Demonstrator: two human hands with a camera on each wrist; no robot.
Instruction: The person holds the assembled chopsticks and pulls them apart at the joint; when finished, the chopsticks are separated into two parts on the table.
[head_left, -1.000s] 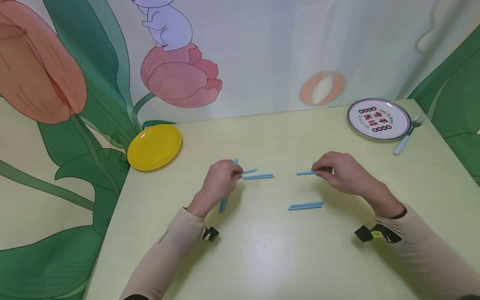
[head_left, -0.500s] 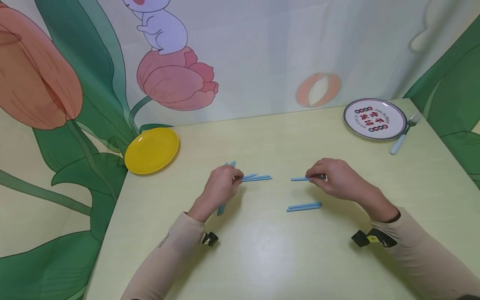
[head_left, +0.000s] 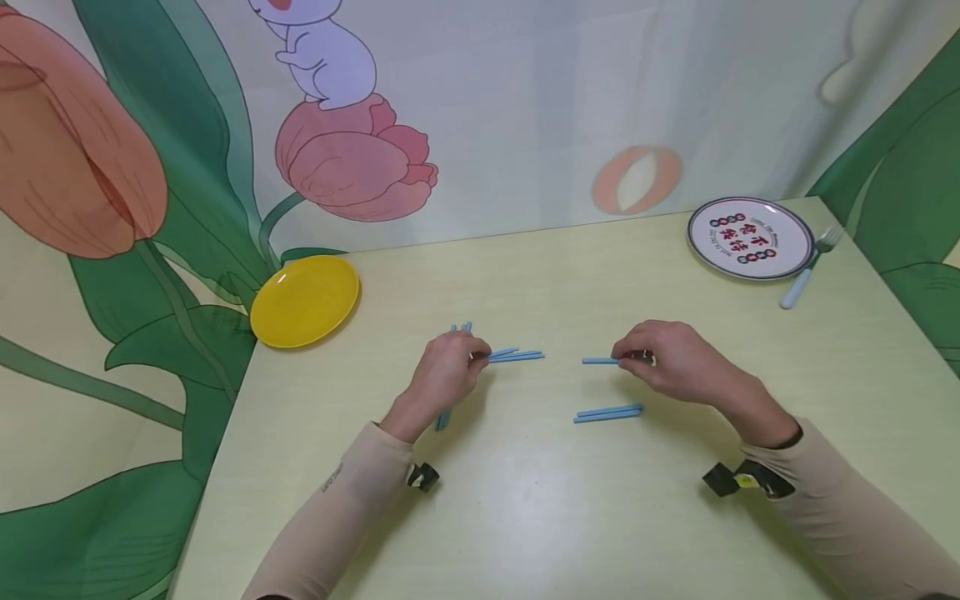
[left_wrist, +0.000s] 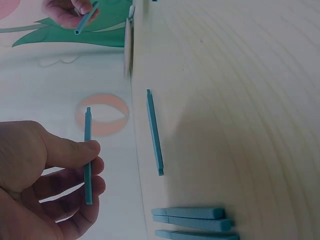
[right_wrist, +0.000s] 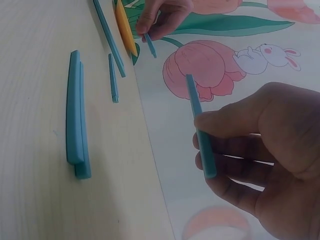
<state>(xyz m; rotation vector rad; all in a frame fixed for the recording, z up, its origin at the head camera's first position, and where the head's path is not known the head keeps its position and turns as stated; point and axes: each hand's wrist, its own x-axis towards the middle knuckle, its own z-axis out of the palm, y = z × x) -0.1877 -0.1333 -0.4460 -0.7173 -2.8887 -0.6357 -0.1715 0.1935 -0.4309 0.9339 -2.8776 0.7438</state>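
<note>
My left hand [head_left: 444,371] pinches a short blue stick [left_wrist: 88,125] with a narrow tip between thumb and fingers, raised over the table. On the right, my other hand [head_left: 667,360] pinches a similar blue stick [right_wrist: 206,155] the same way. A gap separates the two held sticks, whose free ends point inward in the head view. Below the left hand's stick, one blue stick [left_wrist: 155,132] lies on the table. Several more sticks [left_wrist: 190,213] lie partly hidden under the left hand. Two sticks [right_wrist: 75,110] rest side by side, nearer the front below the right hand.
A yellow plate [head_left: 305,302] sits at the table's back left edge. At the back right are a white plate [head_left: 750,239] with red lettering and a fork [head_left: 797,287] with a light handle. A printed curtain [head_left: 510,108] hangs behind the table [head_left: 525,517].
Both hands have come slightly nearer the front and a little closer together, still holding their sticks. The head view has shifted slightly. Over the last half second the hands are almost still.
</note>
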